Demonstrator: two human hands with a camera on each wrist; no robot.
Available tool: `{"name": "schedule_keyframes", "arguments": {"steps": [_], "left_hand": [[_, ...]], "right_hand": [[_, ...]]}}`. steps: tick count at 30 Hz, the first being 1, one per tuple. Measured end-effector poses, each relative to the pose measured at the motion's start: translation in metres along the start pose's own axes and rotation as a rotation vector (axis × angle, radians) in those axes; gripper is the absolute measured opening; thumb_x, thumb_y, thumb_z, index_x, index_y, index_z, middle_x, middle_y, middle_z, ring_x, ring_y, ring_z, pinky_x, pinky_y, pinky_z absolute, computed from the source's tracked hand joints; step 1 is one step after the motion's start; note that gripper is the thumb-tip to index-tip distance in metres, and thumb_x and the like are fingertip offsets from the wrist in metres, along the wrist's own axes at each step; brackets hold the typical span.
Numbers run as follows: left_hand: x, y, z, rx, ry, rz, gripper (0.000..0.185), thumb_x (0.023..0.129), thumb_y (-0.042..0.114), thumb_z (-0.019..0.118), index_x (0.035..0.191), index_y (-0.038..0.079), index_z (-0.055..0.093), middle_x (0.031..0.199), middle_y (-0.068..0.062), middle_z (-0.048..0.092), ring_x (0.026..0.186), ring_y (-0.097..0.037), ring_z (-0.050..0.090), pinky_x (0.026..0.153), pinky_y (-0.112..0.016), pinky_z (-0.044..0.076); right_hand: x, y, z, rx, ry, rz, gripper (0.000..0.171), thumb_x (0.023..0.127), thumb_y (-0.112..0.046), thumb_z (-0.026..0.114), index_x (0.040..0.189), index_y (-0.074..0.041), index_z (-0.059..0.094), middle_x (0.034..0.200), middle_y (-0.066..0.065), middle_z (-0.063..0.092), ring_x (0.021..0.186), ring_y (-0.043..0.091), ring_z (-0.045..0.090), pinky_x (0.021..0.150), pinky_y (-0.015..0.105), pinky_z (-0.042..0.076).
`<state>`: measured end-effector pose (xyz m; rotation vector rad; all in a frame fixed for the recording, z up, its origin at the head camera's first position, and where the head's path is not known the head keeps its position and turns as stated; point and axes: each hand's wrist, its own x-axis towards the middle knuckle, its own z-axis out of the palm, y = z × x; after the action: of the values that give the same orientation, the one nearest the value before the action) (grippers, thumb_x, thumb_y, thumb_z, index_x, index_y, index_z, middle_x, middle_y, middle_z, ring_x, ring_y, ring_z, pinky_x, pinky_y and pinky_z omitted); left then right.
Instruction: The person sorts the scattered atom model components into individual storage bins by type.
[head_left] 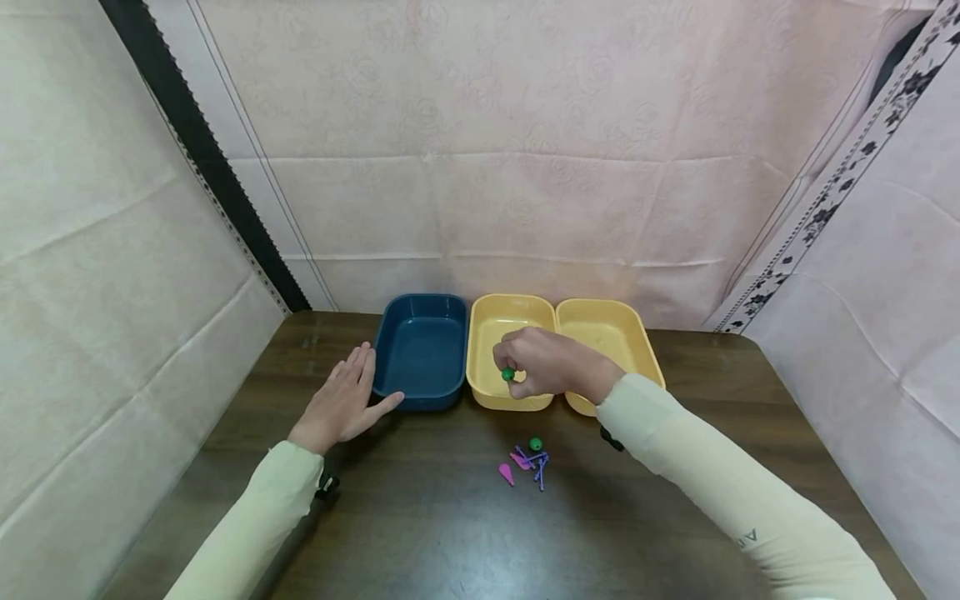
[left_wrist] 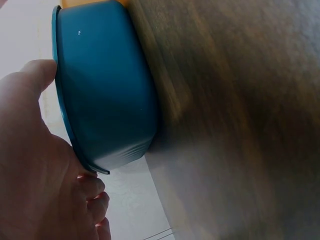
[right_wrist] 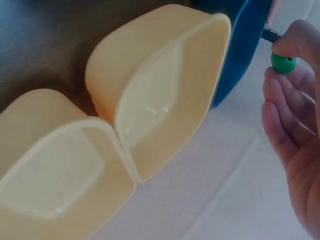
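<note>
Bead (head_left: 507, 374): probably light, hard, slippery; pinch its sides
Right hand (head_left: 542, 360): pinches bead
Left hand (head_left: 345, 400): straight-fingered, touching tray (head_left: 422, 352)

Table (head_left: 420, 542): dark brown, streaked with wood grain, shining palely toward the near side, rounded at the far right corner.
Blue tray (head_left: 422, 350): standing at the far side, leftmost in a row of three.
Middle yellow tray (head_left: 510, 402): standing upright just beside the blue one.
Right yellow tray (head_left: 615, 333): touching the middle one at the rim, turned slightly askew.
Green bead (head_left: 536, 444): lying nearer than the trays, at the small cluster's far end.
Purple sticks (head_left: 541, 475): overlapping loosely, too tangled to count.
Far magenta piece (head_left: 519, 460): lying against the sticks.
Near magenta piece (head_left: 506, 474): drop-shaped, lying apart, just left.
</note>
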<state>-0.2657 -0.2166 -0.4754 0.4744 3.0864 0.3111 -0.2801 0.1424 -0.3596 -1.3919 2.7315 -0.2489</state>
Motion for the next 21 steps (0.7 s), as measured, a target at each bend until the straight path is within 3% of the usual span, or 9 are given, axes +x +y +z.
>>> {"name": "schedule_keyframes", "arguments": {"steps": [9,14,21], "left_hand": [[0.000,0.001,-0.001,-0.009,0.003,0.000,0.105,0.103,0.071,0.043,0.165,-0.008,0.014,0.176,-0.028,0.012,0.163,-0.047,0.015,0.133,-0.063,0.016],[0.000,0.002,-0.002,-0.003,0.008,0.004,0.105,0.103,0.070,0.043,0.165,-0.009,0.015,0.175,-0.029,0.012,0.163,-0.047,0.015,0.132,-0.063,0.016],[0.000,0.002,-0.002,0.012,0.011,0.005,0.105,0.103,0.071,0.042,0.165,-0.009,0.015,0.175,-0.029,0.013,0.163,-0.047,0.015,0.132,-0.063,0.017]], "right_hand": [[0.023,0.003,-0.002,0.022,0.006,0.022,0.010,0.088,-0.012,0.077,0.090,-0.010,0.067,0.083,0.002,0.062,0.078,0.014,0.055,0.072,0.023,0.050],[0.035,0.003,0.001,0.006,0.008,0.044,0.011,0.089,-0.014,0.077,0.093,-0.009,0.068,0.091,0.010,0.069,0.080,0.015,0.056,0.073,0.023,0.051],[0.055,0.000,0.008,0.003,0.001,0.094,0.013,0.093,-0.017,0.077,0.101,-0.009,0.071,0.100,0.010,0.072,0.086,0.016,0.059,0.076,0.025,0.055]]}}
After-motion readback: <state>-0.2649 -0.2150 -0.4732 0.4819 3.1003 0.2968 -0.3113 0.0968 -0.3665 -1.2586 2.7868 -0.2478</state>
